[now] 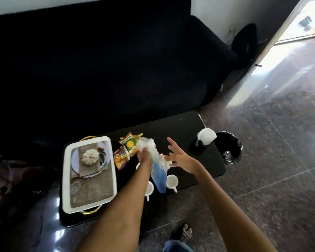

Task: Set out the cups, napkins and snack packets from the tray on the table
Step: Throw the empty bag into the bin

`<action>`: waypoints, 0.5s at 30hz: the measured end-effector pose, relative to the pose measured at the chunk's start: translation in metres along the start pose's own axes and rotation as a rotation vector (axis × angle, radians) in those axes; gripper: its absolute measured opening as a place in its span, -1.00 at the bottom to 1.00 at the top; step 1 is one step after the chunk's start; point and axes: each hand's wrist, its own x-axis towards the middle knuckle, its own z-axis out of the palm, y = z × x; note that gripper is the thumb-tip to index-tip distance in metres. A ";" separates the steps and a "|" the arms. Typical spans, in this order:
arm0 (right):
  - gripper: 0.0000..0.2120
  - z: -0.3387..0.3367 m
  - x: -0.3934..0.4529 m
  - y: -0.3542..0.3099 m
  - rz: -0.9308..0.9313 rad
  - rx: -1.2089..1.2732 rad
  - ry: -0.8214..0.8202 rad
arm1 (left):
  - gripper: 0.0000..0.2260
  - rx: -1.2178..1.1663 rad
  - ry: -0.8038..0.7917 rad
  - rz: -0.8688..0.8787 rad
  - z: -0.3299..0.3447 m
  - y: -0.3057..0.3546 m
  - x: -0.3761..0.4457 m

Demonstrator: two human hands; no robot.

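Napkin step looks in hand: left hand point(143, 155) grips the crumpled top of a clear-and-blue plastic packet point(157, 171), held up over the black table point(180, 131) just right of the white tray point(66, 179), while right hand point(180, 158) hovers beside it, fingers spread, holding nothing. Snack packets point(127, 151) lie between tray and hand; white cups point(171, 181) sit near. Next likely means setting the packet down clear of cups; napkin holder point(204, 140) and bin point(229, 148) stand far right.

1 tray point(66, 179), 2 snack pkts point(129, 144) point(120, 159), 3 cups point(171, 180) point(150, 188) point(137, 166), 1 plastic bag point(158, 176), 1 bin point(231, 148).
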 end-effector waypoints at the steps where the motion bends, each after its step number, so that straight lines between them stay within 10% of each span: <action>1: -0.17 -0.016 -0.006 0.006 -0.024 0.016 -0.001 | -0.62 0.003 -0.017 0.014 0.026 -0.004 -0.009; 8: -0.41 -0.150 -0.040 0.034 -0.148 -0.243 0.032 | -0.79 0.103 -0.483 -0.206 0.167 -0.044 -0.040; 15: -0.90 -0.279 -0.026 0.071 -0.021 -0.336 0.678 | -0.40 0.561 -0.739 -0.408 0.274 -0.020 -0.054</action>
